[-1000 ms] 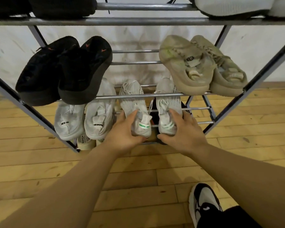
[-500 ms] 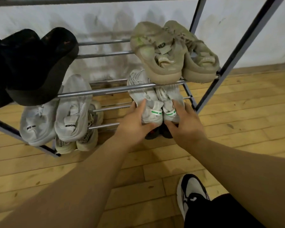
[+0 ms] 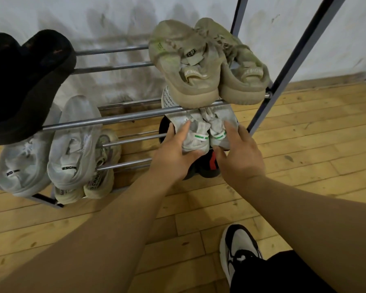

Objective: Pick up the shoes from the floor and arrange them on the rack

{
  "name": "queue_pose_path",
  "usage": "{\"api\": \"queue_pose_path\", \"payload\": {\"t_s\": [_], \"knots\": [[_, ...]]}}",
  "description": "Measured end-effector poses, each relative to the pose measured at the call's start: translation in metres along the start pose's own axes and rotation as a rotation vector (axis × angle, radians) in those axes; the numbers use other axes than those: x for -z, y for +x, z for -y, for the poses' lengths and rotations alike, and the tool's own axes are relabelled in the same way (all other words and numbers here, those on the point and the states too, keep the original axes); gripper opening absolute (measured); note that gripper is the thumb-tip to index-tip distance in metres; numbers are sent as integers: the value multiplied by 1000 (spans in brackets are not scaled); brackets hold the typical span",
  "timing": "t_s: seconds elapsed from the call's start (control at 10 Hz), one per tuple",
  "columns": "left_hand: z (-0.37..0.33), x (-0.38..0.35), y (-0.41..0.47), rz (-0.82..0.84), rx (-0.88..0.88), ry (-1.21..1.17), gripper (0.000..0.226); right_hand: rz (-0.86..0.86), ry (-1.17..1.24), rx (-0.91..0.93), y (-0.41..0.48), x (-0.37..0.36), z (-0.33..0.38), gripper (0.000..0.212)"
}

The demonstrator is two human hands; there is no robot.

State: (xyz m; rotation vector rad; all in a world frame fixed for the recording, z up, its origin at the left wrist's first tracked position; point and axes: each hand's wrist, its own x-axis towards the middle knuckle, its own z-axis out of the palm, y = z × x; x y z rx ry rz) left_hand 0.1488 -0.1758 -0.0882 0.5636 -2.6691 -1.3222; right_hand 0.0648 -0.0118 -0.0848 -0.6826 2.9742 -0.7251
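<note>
A pair of white knit shoes with green heel tabs sits on a lower shelf of the metal rack (image 3: 123, 118), at its right end. My left hand (image 3: 173, 153) grips the heel of the left white shoe (image 3: 195, 137). My right hand (image 3: 239, 155) holds the heel of the right white shoe (image 3: 221, 132). The two shoes lie side by side, toes toward the wall, partly hidden by the shelf bar and the beige pair (image 3: 205, 64) above.
Black shoes (image 3: 23, 81) and a pale grey pair (image 3: 51, 151) fill the rack's left side. Cream shoes (image 3: 97, 182) and a dark pair with a red mark (image 3: 207, 168) sit at the bottom. My own black-and-white shoe (image 3: 237, 250) stands on the wooden floor.
Both hands slid the white pair to the right along the shelf and pushed the two shoes together. The camera tilted down and right.
</note>
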Motion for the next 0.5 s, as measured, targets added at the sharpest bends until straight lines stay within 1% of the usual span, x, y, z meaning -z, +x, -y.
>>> {"api": "queue_pose_path", "payload": {"t_s": [0.2,0.3,0.4,0.5], "knots": [[4,6,-3,-4,17,82,92,31,-4,-29,-15,13,3,67],[-1,16,-24,-42,38,203,86,72,-4,23,-33,30,6,62],[-7,42,-59,-69,-22,233,75,103,8,210,-47,46,21,61],[-11,73,-96,-197,-122,294,61,90,26,363,-58,63,47,60]]}}
